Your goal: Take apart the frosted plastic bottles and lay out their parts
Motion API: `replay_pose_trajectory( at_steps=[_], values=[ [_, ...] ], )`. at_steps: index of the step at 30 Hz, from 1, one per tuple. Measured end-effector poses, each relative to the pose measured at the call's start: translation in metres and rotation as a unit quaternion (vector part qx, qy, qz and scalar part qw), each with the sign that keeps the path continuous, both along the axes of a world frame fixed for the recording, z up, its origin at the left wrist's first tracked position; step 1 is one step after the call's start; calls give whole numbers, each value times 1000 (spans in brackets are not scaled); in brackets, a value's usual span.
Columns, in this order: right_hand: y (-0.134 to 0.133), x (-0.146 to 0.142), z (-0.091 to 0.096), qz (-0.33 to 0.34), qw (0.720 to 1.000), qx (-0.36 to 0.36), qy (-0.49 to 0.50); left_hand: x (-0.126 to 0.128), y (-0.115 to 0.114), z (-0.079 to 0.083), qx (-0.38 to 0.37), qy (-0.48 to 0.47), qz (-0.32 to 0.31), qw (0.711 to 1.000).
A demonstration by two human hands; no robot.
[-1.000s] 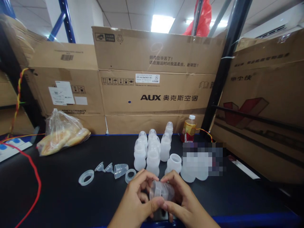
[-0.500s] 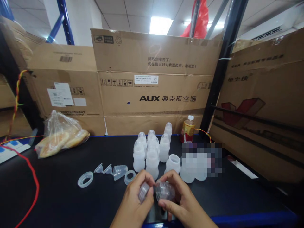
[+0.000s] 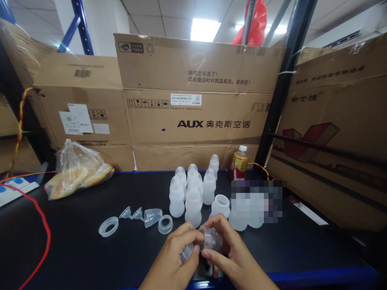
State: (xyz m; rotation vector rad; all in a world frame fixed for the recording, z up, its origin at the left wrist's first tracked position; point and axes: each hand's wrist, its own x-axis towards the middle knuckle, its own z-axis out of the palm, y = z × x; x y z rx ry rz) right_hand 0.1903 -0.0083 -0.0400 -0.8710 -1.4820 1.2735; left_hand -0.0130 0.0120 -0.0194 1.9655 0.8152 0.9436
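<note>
My left hand pinches a small clear ribbed ring at the near edge of the black table. My right hand is wrapped round a clear plastic cap, held right against the ring. Beyond my hands stands a cluster of several translucent white bottles, and one open bottle without a top. Loose clear parts lie to the left: two rings, a clear cap on its side and two small funnel-shaped teats.
A plastic bag of flat bread lies at the far left, with a red cable and a white power strip beside it. A drink bottle stands at the back. Cardboard boxes wall the table; a black rack post rises right.
The ring and the cap came apart half a second ago; now my hands have brought them together again, with the cap tipped over the ring.
</note>
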Motion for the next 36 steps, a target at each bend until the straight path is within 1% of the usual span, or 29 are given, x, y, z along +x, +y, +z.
replay_pose_trajectory(
  at_steps=[6, 9, 16, 21, 25, 28, 31, 33, 36],
  values=[
    [-2, 0, 5, 12, 1000, -10, 15, 3, 0, 4, 7, 29, -7, 1000],
    [-1, -1, 5, 15, 1000, -10, 22, 4, 0, 3, 14, 24, 5, 1000],
    [0, -1, 5, 27, 999, -11, 37, 4, 0, -5, 29, 13, 37, 999],
    [-1, 0, 7, 29, 999, -3, 38, 5, 0, -7, 35, 20, 57, 998],
    [0, 0, 6, 27, 999, -12, 46, 3, 4, -6, 31, 28, 74, 996],
    [1, 0, 4, 12, 999, -21, 33, -10, 10, 0, 34, 39, 99, 994],
    [2, 1, -1, 11, 1000, -23, 9, -35, 17, 11, 45, 62, 135, 988],
    [3, 3, -5, 10, 1000, -2, -21, -55, 21, 18, 51, 90, 145, 984],
    [6, 6, -10, -16, 994, 54, -90, -82, 26, 24, 55, 138, 163, 975]
  ],
)
